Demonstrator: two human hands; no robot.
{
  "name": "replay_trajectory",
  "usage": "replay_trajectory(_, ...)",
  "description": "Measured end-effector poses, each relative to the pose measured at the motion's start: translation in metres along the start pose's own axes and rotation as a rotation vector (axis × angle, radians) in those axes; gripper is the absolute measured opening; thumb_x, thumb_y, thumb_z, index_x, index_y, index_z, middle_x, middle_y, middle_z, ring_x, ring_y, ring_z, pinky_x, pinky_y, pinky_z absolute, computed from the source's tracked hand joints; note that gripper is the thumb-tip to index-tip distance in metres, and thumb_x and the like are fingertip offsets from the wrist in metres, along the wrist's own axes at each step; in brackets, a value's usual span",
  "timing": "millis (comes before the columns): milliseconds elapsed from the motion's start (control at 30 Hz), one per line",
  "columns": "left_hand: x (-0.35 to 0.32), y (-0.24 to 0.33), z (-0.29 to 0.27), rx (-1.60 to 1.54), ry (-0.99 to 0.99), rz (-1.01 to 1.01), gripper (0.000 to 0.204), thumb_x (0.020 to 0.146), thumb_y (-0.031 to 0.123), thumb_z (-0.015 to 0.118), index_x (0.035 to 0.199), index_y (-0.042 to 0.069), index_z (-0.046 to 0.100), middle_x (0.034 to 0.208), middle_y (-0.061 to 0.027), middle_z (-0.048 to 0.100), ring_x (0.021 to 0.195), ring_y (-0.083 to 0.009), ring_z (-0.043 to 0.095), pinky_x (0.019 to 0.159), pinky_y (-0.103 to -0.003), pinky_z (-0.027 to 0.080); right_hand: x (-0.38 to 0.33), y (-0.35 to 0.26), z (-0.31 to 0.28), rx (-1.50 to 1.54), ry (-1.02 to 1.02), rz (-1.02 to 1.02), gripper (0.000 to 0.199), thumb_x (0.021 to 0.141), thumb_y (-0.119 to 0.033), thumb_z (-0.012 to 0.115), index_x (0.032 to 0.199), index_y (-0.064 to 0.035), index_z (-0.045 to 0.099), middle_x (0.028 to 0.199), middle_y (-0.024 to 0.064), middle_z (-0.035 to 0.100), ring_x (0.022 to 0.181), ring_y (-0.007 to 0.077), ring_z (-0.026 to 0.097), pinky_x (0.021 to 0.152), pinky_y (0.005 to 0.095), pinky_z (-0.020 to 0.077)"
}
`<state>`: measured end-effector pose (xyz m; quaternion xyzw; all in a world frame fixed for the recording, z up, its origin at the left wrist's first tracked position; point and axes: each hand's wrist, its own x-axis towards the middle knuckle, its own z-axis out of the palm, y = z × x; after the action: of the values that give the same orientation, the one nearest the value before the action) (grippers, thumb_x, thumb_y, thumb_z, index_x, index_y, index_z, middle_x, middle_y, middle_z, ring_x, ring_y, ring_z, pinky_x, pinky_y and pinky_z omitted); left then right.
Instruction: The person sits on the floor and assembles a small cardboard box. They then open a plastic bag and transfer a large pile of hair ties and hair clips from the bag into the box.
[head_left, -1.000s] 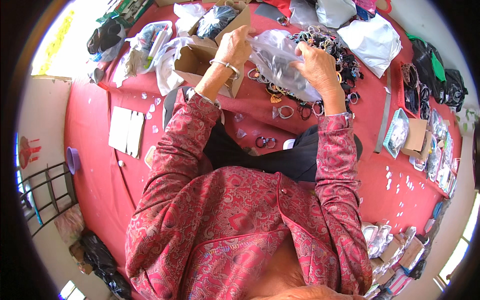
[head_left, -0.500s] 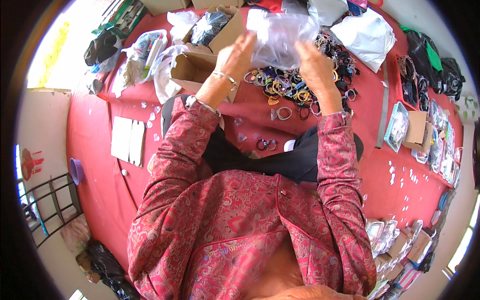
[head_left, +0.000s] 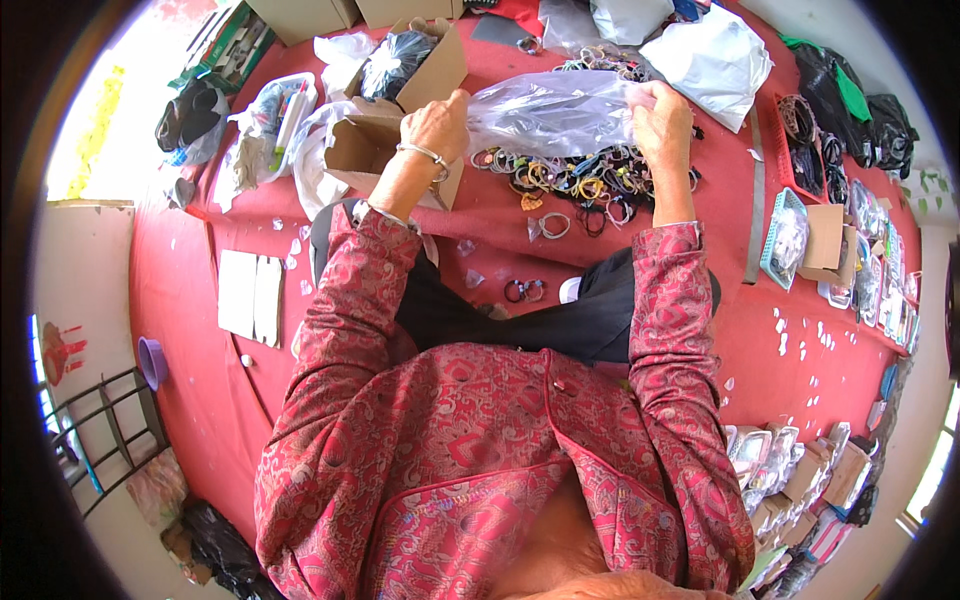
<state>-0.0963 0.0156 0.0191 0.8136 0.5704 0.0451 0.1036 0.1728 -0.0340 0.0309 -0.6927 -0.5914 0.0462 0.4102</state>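
**Clear bag stretched flat between both hands above the bangle heap**

Since the earlier frames the clear plastic bag [head_left: 550, 112] has dropped from its raised, bunched position to lie pulled out sideways, and both hands have spread apart to its ends. The left hand [head_left: 437, 125] is clenched on the bag's left end in the upper centre of the frame; the right hand [head_left: 662, 125] pinches the right end, fingers closed on the film. The bag hangs just above the pile of bangles and hair rings [head_left: 575, 180] on the red cloth [head_left: 180, 300].

The step in hand looks like shaking out or opening the bag; the next move probably calls for finding its mouth and parting the film without letting go.

Just behind the left hand sits an open cardboard box [head_left: 380, 150], near enough to catch the bag's end. A white plastic bag [head_left: 715, 60] lies at upper right, a few loose rings [head_left: 525, 290] rest near the person's dark trouser leg [head_left: 560, 320], and white cards [head_left: 250, 298] lie at left.
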Motion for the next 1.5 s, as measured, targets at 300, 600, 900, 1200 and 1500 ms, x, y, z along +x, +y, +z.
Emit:
replay_trajectory(300, 0.014, -0.01, 0.016, -0.38, 0.334, 0.29, 0.021, 0.079, 0.02, 0.052, 0.079, 0.002, 0.061, 0.074, -0.0187, 0.059, 0.074, -0.0359, 0.058, 0.066, -0.04, 0.046, -0.001, 0.0, 0.009, 0.23, -0.36, 0.028, 0.02, 0.069, -0.019, 0.065, 0.081, -0.0028, 0.064, 0.078, 0.0197, 0.063, 0.071, 0.0317, 0.062, 0.064, 0.0365, 0.0474)
replay_trajectory(600, 0.009, -0.009, 0.005, -0.588, 0.237, 0.217, 0.019, 0.076, 0.009, 0.053, 0.095, 0.004, 0.054, 0.076, -0.0147, 0.06, 0.073, -0.0261, 0.061, 0.066, -0.033, 0.048, -0.008, 0.006, 0.006, -0.44, -0.356, 0.16, 0.024, 0.07, -0.023, 0.065, 0.085, -0.0041, 0.063, 0.087, 0.0179, 0.063, 0.083, 0.0331, 0.061, 0.072, 0.0402, 0.0463)
replay_trajectory(900, -0.006, -0.005, -0.01, -0.773, -0.334, 0.533, 0.031, 0.078, 0.0, 0.044, 0.107, 0.008, 0.048, 0.061, -0.0002, 0.042, 0.056, -0.0072, 0.042, 0.054, -0.024, 0.036, 0.0, 0.018, 0.001, -0.494, -0.371, 0.317, 0.028, 0.074, -0.027, 0.057, 0.088, -0.0035, 0.065, 0.09, 0.02, 0.063, 0.087, 0.0361, 0.06, 0.073, 0.043, 0.0467)
replay_trajectory(1200, -0.017, 0.005, -0.02, -0.84, -0.639, 0.829, 0.023, 0.074, -0.007, 0.045, 0.093, 0.002, 0.056, 0.08, -0.0025, 0.059, 0.074, -0.0112, 0.053, 0.069, -0.025, 0.041, -0.001, 0.009, -0.004, -0.434, -0.447, 0.294, 0.029, 0.072, -0.014, 0.047, 0.089, 0.0002, 0.065, 0.095, 0.0233, 0.061, 0.092, 0.0365, 0.059, 0.078, 0.0422, 0.0476)
replay_trajectory(1500, -0.004, 0.01, 0.028, 0.028, -0.316, 0.202, 0.073, 0.084, 0.063, 0.031, 0.07, 0.001, 0.067, 0.073, -0.0204, 0.063, 0.077, -0.0339, 0.062, 0.072, -0.042, 0.048, -0.013, 0.023, -0.008, 0.004, -0.737, -0.002, 0.024, 0.071, -0.021, 0.063, 0.07, 0.0023, 0.057, 0.061, 0.0068, 0.056, 0.058, 0.0139, 0.049, 0.057, 0.0286, 0.0403)
